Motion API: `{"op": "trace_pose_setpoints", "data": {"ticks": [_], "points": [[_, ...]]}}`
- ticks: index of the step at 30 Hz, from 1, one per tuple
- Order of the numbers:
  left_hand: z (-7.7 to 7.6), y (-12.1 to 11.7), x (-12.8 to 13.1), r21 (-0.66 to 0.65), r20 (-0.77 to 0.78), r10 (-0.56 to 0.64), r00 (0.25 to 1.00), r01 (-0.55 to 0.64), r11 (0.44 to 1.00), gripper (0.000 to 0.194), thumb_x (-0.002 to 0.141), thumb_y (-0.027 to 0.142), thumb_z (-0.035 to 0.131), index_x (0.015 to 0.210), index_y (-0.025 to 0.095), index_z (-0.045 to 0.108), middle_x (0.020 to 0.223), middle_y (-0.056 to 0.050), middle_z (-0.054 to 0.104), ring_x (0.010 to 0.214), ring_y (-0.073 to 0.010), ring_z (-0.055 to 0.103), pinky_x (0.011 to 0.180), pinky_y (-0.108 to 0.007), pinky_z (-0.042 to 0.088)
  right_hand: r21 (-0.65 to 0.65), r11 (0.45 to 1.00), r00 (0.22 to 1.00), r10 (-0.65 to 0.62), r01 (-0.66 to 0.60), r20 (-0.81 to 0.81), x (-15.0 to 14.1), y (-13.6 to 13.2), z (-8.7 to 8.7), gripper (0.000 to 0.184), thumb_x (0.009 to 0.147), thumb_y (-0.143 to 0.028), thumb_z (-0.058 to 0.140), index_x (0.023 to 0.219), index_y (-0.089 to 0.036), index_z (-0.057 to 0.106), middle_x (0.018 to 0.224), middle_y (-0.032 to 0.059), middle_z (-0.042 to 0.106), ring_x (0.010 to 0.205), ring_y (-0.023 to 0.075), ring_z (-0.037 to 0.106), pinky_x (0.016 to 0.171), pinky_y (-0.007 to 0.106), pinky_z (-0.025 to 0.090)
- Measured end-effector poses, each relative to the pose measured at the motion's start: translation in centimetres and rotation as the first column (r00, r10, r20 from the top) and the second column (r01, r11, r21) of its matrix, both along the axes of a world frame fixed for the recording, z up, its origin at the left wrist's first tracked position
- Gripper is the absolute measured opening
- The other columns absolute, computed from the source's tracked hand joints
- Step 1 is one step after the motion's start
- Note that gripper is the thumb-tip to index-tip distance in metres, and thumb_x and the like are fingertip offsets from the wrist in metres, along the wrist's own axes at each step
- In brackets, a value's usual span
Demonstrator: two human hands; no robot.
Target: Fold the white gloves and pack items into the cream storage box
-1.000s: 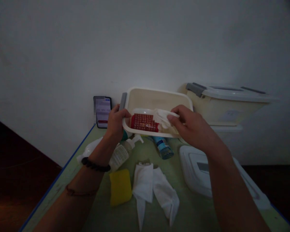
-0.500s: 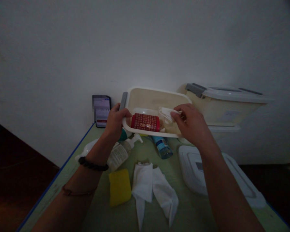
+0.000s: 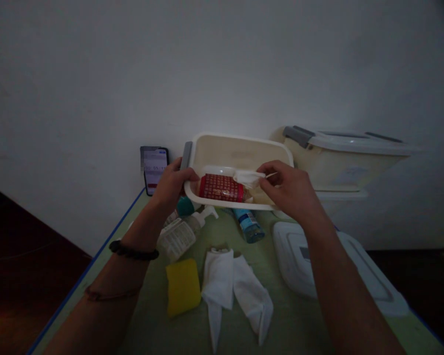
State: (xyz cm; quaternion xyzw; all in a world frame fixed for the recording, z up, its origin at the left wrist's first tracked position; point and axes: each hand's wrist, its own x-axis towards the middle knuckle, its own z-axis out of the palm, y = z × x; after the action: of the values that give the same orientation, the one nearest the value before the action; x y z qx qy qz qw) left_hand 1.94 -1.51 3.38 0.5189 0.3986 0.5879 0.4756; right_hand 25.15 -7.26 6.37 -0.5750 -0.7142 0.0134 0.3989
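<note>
My left hand (image 3: pixel 172 183) grips the left rim of a cream plastic bin (image 3: pixel 240 153), which is tilted towards me above the table. Inside the bin lies a red patterned packet (image 3: pixel 221 188). My right hand (image 3: pixel 289 190) reaches into the bin and pinches a crumpled white wrapper (image 3: pixel 247 177) just right of the packet. A grey handle (image 3: pixel 186 155) sits on the bin's left end beside my thumb.
On the green table (image 3: pixel 288 320) lie a yellow sponge (image 3: pixel 182 286), two white cloths (image 3: pixel 237 293), a pump bottle (image 3: pixel 181 233), a blue bottle (image 3: pixel 248 225) and a white lid (image 3: pixel 329 266). A phone (image 3: pixel 154 168) leans on the wall. A lidded bin (image 3: pixel 340 160) stands at right.
My right hand has drawn the white wrapper lower and leftward inside the bin, closer to the red packet. My left hand keeps its grip on the rim.
</note>
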Motion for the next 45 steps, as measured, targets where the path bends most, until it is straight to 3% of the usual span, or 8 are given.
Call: {"op": "trace_pose_setpoints", "data": {"ticks": [4, 8, 14, 22, 29, 34, 40, 45], "points": [[0.0, 0.0, 0.0, -0.014, 0.003, 0.002, 1.0, -0.002, 1.0, 0.021, 0.05, 0.018, 0.059, 0.071, 0.018, 0.057, 0.054, 0.002, 0.05, 0.042, -0.0115, 0.045, 0.038, -0.021, 0.029, 0.06, 0.99, 0.989, -0.135, 0.131, 0.064, -0.2, 0.1, -0.1, 0.008, 0.074, -0.016, 0.061, 0.081, -0.018, 0.065, 0.076, 0.0053, 0.071, 0.073, 0.0212, 0.064, 0.073, 0.037, 0.045], [0.1, -0.1, 0.2, -0.016, 0.02, -0.007, 1.0, 0.007, 1.0, 0.02, 0.05, 0.017, 0.059, 0.069, 0.018, 0.056, 0.053, 0.003, 0.05, 0.042, -0.0112, 0.045, 0.037, -0.021, 0.029, 0.106, 0.959, 0.946, -0.277, 0.262, 0.17, 0.2, 0.4, -0.5, 0.006, 0.077, -0.023, 0.063, 0.076, -0.02, 0.068, 0.079, 0.0076, 0.072, 0.092, 0.0307, 0.06, 0.087, 0.05, 0.032], [0.1, -0.1, 0.4, -0.038, 0.038, -0.02, 0.999, 0.022, 0.999, 0.022, 0.051, 0.017, 0.06, 0.073, 0.018, 0.058, 0.056, 0.003, 0.053, 0.043, -0.0115, 0.048, 0.037, -0.02, 0.034, 0.036, 0.983, 0.957, -0.186, 0.182, 0.223, 0.7, 0.6, -0.9, 0.017, 0.082, -0.028, 0.058, 0.075, -0.022, 0.072, 0.082, 0.0063, 0.073, 0.096, 0.0297, 0.061, 0.093, 0.05, 0.026], [-0.2, 0.2, 0.7, -0.073, 0.096, -0.015, 0.995, 0.022, 0.997, 0.025, 0.05, 0.017, 0.059, 0.075, 0.019, 0.058, 0.059, 0.002, 0.055, 0.049, -0.0142, 0.054, 0.043, -0.023, 0.042, 0.1, 0.983, 0.966, -0.169, 0.151, 0.197, 0.7, 0.7, -1.0, 0.021, 0.086, -0.028, 0.052, 0.087, -0.02, 0.071, 0.098, 0.0078, 0.074, 0.098, 0.0282, 0.063, 0.096, 0.047, 0.03], [-0.6, 0.6, 0.9, -0.103, 0.045, 0.134, 0.99, -0.129, 0.986, 0.019, 0.059, 0.03, 0.065, 0.07, 0.021, 0.052, 0.062, 0.003, 0.049, 0.047, -0.0105, 0.046, 0.039, -0.02, 0.033, 0.212, 0.975, 0.995, -0.073, 0.057, 0.066, 1.0, 1.1, -1.0, 0.019, 0.084, -0.024, 0.054, 0.086, -0.017, 0.071, 0.09, 0.0078, 0.075, 0.087, 0.0229, 0.067, 0.084, 0.035, 0.046], [-1.0, 1.1, 1.2, -0.154, 0.018, 0.215, 0.976, -0.21, 0.965, 0.024, 0.063, 0.041, 0.063, 0.07, 0.022, 0.051, 0.062, 0.002, 0.048, 0.046, -0.0116, 0.046, 0.036, -0.021, 0.033, 0.101, 0.994, 0.991, -0.047, 0.034, 0.125, 0.9, 1.0, -1.0, 0.023, 0.086, -0.025, 0.052, 0.087, -0.015, 0.072, 0.091, 0.0094, 0.076, 0.087, 0.0252, 0.069, 0.081, 0.036, 0.048], [-0.5, 0.8, 1.3, -0.114, -0.061, 0.306, 0.95, -0.311, 0.944, 0.035, 0.066, 0.031, 0.063, 0.098, 0.023, 0.051, 0.08, 0.001, 0.053, 0.047, -0.0101, 0.047, 0.034, -0.02, 0.033, 0.1, 0.995, 0.989, -0.037, 0.023, 0.145, 0.8, 1.1, -1.0, 0.024, 0.087, -0.024, 0.05, 0.085, -0.013, 0.072, 0.091, 0.0118, 0.075, 0.088, 0.0255, 0.068, 0.083, 0.037, 0.046], [-0.4, 0.8, 0.6, -0.08, -0.232, 0.222, 0.947, -0.246, 0.966, 0.047, 0.063, 0.017, 0.066, 0.107, 0.022, 0.052, 0.089, -0.001, 0.056, 0.051, -0.0086, 0.052, 0.038, -0.017, 0.038, 0.198, 0.98, 0.992, -0.019, -0.006, 0.126, 0.7, 1.0, -0.8, 0.019, 0.087, -0.024, 0.053, 0.085, -0.015, 0.07, 0.093, 0.0102, 0.074, 0.092, 0.0252, 0.066, 0.091, 0.042, 0.043]]}}
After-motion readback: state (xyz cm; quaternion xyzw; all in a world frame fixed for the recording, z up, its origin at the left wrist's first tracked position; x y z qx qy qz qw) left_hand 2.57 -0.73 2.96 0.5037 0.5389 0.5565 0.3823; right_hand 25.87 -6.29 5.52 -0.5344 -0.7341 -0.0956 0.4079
